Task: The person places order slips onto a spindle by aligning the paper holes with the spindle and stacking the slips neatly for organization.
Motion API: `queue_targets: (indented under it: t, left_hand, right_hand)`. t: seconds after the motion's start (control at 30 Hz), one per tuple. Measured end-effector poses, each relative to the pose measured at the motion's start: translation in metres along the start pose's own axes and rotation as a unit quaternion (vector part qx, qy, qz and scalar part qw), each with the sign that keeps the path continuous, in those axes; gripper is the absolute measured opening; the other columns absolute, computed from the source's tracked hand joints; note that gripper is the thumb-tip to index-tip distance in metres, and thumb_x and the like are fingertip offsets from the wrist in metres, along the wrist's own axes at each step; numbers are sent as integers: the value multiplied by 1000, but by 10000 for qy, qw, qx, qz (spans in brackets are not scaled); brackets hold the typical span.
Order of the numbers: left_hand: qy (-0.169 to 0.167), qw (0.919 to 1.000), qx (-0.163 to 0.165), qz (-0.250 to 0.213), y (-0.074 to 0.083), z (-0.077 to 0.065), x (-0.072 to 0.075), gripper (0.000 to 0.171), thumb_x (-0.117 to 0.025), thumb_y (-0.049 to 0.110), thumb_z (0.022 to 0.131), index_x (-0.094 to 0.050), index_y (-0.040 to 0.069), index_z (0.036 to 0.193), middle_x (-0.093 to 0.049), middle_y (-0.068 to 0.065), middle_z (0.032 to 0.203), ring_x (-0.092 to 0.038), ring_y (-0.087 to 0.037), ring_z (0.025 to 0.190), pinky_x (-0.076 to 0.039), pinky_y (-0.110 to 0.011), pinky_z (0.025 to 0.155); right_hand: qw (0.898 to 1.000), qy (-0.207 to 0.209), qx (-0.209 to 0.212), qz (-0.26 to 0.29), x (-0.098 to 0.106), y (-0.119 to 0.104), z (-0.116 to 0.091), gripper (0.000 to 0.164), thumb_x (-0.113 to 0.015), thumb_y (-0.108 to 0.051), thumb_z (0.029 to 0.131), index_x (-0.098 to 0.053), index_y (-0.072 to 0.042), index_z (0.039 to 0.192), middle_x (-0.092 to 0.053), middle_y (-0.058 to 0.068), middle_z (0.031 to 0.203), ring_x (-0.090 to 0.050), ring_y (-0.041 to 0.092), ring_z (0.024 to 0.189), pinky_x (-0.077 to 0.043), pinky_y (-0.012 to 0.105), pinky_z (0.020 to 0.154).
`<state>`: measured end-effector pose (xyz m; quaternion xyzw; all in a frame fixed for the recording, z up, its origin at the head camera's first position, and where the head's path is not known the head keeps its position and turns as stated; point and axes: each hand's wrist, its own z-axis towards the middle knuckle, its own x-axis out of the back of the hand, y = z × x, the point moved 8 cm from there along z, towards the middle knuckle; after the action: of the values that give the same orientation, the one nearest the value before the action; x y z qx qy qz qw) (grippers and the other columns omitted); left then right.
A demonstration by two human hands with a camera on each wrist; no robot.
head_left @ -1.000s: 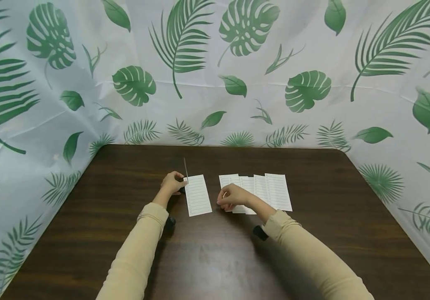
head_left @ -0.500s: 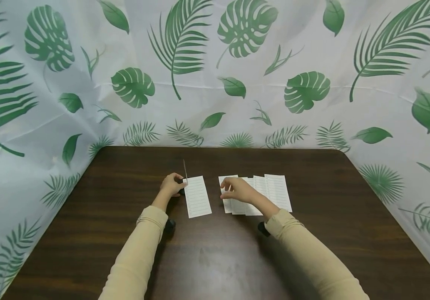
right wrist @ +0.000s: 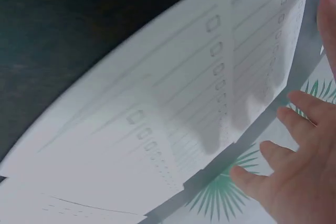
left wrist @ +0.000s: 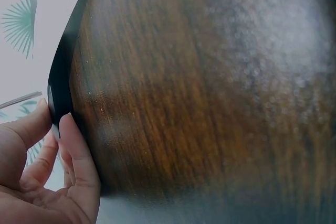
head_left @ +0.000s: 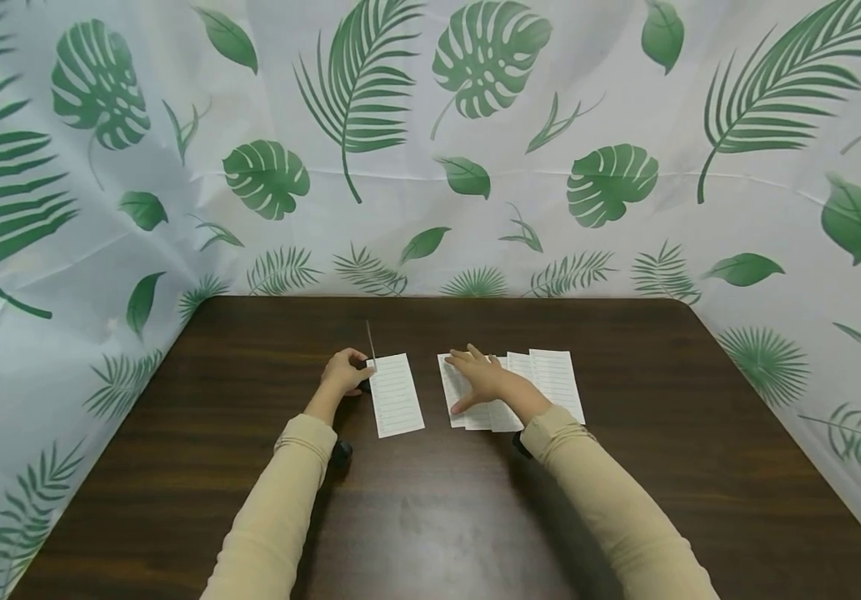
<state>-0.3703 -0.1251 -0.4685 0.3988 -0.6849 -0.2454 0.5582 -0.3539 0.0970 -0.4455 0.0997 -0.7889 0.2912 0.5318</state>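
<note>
My left hand (head_left: 342, 372) pinches the upper left edge of a white lined sheet or pad (head_left: 397, 400); the left wrist view shows a black piece (left wrist: 62, 95) between thumb and fingertips, under the white paper. A thin upright strip (head_left: 371, 343) rises beside that edge, seen nearly edge-on. To the right, several white checklist sheets (head_left: 556, 385) lie overlapped in a row. Over the leftmost of them is my right hand (head_left: 484, 379), fingers spread and holding nothing. The right wrist view shows printed lines and small checkboxes on the sheets (right wrist: 194, 77).
Everything lies on a dark wood-grain table (head_left: 430, 517) with rounded far corners. A white leaf-patterned cloth (head_left: 400, 200) hangs behind and along the sides. Dark wrist-worn devices show under both cuffs, one by the left wrist (head_left: 341, 452).
My right hand has gone from curled fingers at the left edge of the row to spread fingers over the leftmost sheets, shifting slightly right. My left hand keeps its hold.
</note>
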Motion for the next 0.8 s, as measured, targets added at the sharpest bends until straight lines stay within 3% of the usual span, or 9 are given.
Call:
queue_targets:
  t: [0.17, 0.27, 0.3, 0.33, 0.43, 0.53, 0.57, 0.67, 0.8]
  left_hand:
    - [-35, 9999, 79, 78, -3, 6, -1, 29, -63, 15, 90, -55, 1, 114, -50, -23, 121, -56, -26, 81, -59, -27, 59]
    - [-54, 9998, 156, 86, -13, 21, -6, 30, -65, 17, 88, -56, 3, 113, -50, -22, 122, -58, -31, 89, -61, -32, 62]
    - [-55, 9999, 73, 72, -15, 24, -7, 29, -66, 19, 88, -57, 5, 113, -51, -20, 121, -59, -31, 91, -61, -32, 62]
    - [-11, 9999, -112, -2, -24, 36, -10, 29, -68, 24, 87, -58, 8, 109, -53, -18, 116, -59, -30, 87, -60, -30, 59]
    - [-21, 9998, -211, -2, -32, 47, -13, 30, -70, 27, 85, -58, 10, 107, -53, -18, 114, -59, -29, 85, -60, -30, 57]
    - [20, 9999, -103, 29, -27, 39, -11, 30, -68, 24, 86, -58, 7, 108, -53, -20, 113, -59, -31, 86, -60, -29, 58]
    - [-17, 9999, 73, 116, -18, 26, -7, 29, -66, 19, 88, -56, 4, 112, -52, -21, 118, -59, -33, 91, -61, -31, 61]
    - [14, 9999, -28, 152, -5, 6, -1, 29, -63, 16, 90, -55, 1, 113, -51, -23, 119, -58, -31, 89, -59, -25, 59]
    - [35, 9999, -60, 113, -1, 0, 1, 29, -63, 16, 90, -55, 1, 113, -51, -23, 120, -59, -30, 88, -58, -23, 57]
  right_hand:
    - [9986, -376, -347, -102, -5, 1, 5, 103, -81, -29, 70, -21, 1, 148, -11, 20, 157, 2, 44, 143, -5, 70, 112]
    - [9972, -477, -486, -304, -8, 2, 7, 103, -81, -29, 69, -22, 1, 148, -13, 19, 157, 0, 43, 144, -6, 68, 113]
    - [9970, -478, -512, -337, -8, 2, 7, 102, -81, -29, 69, -23, 1, 147, -14, 19, 157, -1, 43, 144, -6, 68, 113]
    - [9966, -503, -547, -362, -8, 2, 8, 102, -81, -29, 69, -23, 1, 147, -14, 18, 157, 0, 42, 144, -5, 67, 114]
    - [9961, -520, -600, -383, -9, 2, 8, 102, -81, -30, 69, -23, 0, 148, -14, 17, 157, 1, 41, 144, -2, 67, 114]
    - [9966, -420, -543, -453, -8, 0, 8, 97, -81, -31, 69, -28, -1, 146, -18, 17, 156, -1, 42, 144, -2, 68, 113]
    - [9967, -356, -514, -514, -7, 0, 9, 95, -80, -33, 69, -31, -2, 144, -21, 16, 155, -3, 42, 144, -3, 68, 113]
    - [9967, -121, -484, -643, -4, -2, 10, 85, -79, -36, 71, -40, -4, 139, -29, 15, 152, -9, 41, 144, -5, 70, 112]
    - [9956, 294, -492, -744, -1, -4, 13, 74, -77, -39, 73, -49, -6, 133, -40, 14, 146, -17, 39, 143, -8, 72, 110]
